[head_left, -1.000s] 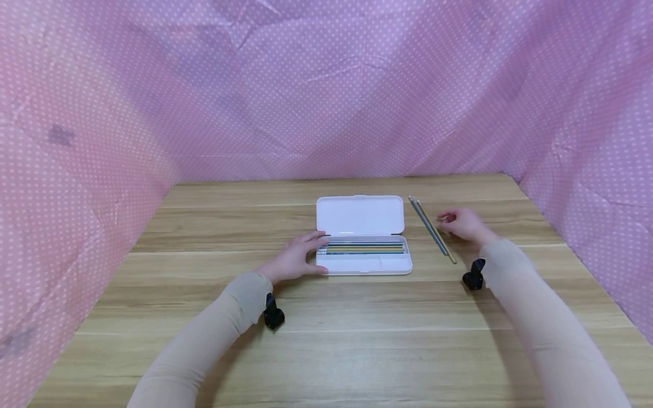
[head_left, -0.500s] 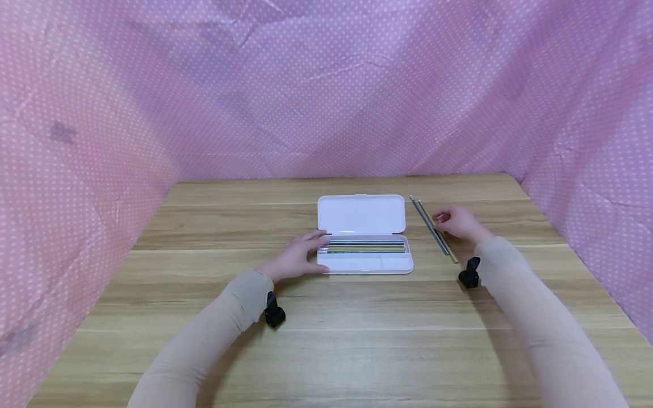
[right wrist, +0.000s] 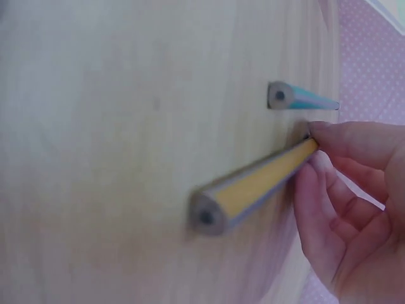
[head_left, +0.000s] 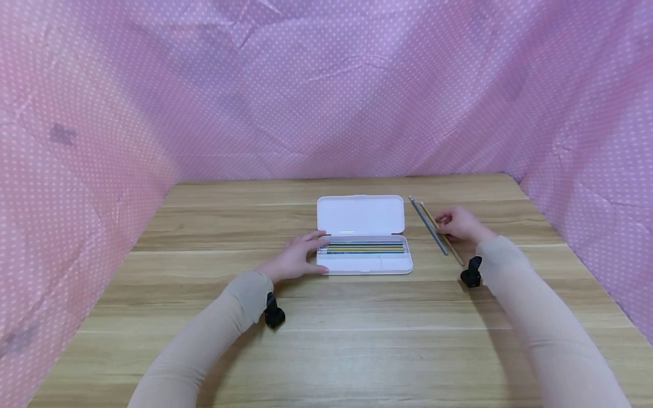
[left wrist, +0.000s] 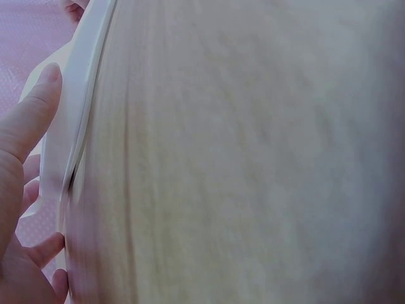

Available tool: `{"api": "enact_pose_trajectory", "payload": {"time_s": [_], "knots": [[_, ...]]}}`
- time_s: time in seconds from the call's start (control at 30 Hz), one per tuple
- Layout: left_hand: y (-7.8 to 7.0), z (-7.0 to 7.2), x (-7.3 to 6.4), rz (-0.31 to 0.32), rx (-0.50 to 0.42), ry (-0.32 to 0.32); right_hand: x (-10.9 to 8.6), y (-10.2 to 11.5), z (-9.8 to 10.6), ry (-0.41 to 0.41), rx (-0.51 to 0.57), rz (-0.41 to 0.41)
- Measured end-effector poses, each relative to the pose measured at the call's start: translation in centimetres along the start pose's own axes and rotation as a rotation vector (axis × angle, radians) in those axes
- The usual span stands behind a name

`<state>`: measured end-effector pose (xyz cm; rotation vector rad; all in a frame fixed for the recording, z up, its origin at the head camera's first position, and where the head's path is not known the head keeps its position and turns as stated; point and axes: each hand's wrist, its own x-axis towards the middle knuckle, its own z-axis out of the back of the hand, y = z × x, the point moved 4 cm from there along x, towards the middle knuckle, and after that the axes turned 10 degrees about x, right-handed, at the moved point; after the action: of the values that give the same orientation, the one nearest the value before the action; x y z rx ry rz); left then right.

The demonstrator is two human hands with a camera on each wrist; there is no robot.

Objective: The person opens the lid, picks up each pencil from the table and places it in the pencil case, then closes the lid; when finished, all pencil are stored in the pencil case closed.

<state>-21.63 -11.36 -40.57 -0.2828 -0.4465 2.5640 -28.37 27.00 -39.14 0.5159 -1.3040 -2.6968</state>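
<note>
A white pencil case [head_left: 352,264] lies with its lid [head_left: 360,214] folded back, several blue-green and yellow pencils [head_left: 364,249] lined up in its long compartment. My left hand [head_left: 292,259] rests on the case's left end, thumb extended at the near corner and fingers spread towards the far side. To the right of the case, my right hand [head_left: 461,224] pinches a yellow pencil [right wrist: 259,180] between thumb and fingertips. One end of that pencil points towards me, low over the table. Beside it a blue-green pencil [head_left: 421,215] lies on the wood, untouched.
A wood-grain table [head_left: 336,351] carries everything. Pink dotted cloth [head_left: 316,102] hangs behind it and at both sides. A small black camera [head_left: 274,314] sits on the left wrist, and another black camera [head_left: 471,273] on the right.
My right hand has reached the yellow pencil and pinched it, and the pencil's near end has swung right, away from the blue-green one. The left hand stays at the case.
</note>
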Motion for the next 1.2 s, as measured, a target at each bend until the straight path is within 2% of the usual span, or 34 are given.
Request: {"api": "enact_pose_trajectory", "payload": {"time_s": [0.67, 0.87, 1.2], "knots": [[-0.3, 0.1, -0.2, -0.003, -0.001, -0.001, -0.6, 0.3, 0.6, 0.054, -0.020, -0.008], [-0.2, 0.1, -0.2, -0.007, 0.000, -0.003, -1.0, 0.9, 1.0, 0.034, 0.007, 0.021], [-0.2, 0.0, -0.1, -0.009, -0.016, -0.009, -1.9, 3.2, 1.7, -0.001, -0.062, 0.110]]}}
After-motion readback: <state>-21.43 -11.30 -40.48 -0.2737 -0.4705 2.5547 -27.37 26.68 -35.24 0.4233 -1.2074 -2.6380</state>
